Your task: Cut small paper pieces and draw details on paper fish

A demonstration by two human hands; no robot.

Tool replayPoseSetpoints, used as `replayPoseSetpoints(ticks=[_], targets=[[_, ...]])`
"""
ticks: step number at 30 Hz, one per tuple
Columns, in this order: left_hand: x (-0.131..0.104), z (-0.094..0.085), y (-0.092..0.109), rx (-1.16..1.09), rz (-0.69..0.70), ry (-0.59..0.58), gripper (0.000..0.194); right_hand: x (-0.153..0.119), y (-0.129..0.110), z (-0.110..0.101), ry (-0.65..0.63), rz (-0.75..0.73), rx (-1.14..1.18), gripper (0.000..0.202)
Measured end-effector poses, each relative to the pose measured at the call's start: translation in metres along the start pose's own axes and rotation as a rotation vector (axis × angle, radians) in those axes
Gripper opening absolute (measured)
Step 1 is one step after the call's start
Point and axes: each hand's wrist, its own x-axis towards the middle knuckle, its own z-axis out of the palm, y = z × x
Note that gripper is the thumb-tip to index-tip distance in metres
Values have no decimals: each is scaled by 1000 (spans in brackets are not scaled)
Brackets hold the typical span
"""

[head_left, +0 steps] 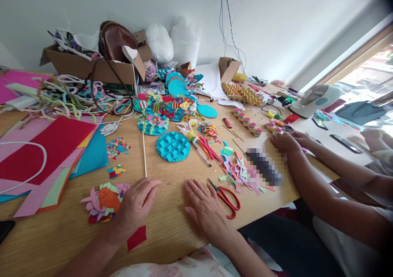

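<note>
My left hand [138, 203] rests on the table with its fingers curled and pressed together. A thin pale stick [144, 156] runs up from it towards a pink dotted fish [151, 120] with dangling strips; the grip itself is hidden behind the knuckles. Cut paper fish [109, 199] lie in a pile left of this hand, and a red paper scrap [136, 238] below it. My right hand [204, 207] lies flat, fingers stretched out, holding nothing. Right beside it are red-handled scissors [229, 201]. A turquoise disc [173, 146] covered with curled paper strips lies beyond both hands.
Coloured sheets [46, 154] stack at the left. Paper scraps [238, 168], glue bottles [188, 134] and a pen [201, 153] lie ahead. A cardboard box [89, 70] stands at the back. At the right, a co-worker's hands [287, 141] work near the table edge.
</note>
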Motion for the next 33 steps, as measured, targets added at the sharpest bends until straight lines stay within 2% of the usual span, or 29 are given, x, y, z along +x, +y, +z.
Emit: replayPoseSetpoints(ticks=[4, 8, 13, 20, 22, 26, 33], targets=[[0, 1, 0, 6, 4, -19, 19, -1, -8, 5, 12, 17, 32, 56], [0, 0, -1, 9, 4, -17, 19, -8, -9, 2, -42, -29, 67, 57], [-1, 2, -1, 17, 23, -10, 19, -13, -3, 4, -58, 81, 9, 57], [1, 1, 0, 14, 55, 7, 18, -11, -11, 19, 15, -72, 65, 58], [1, 1, 0, 19, 55, 3, 18, -11, -9, 19, 85, -48, 85, 53], [1, 0, 1, 17, 55, 1, 18, -6, -8, 18, 238, 111, 169, 29], [0, 2, 0, 12, 46, 7, 18, 16, -21, 21, 283, 191, 202, 11]])
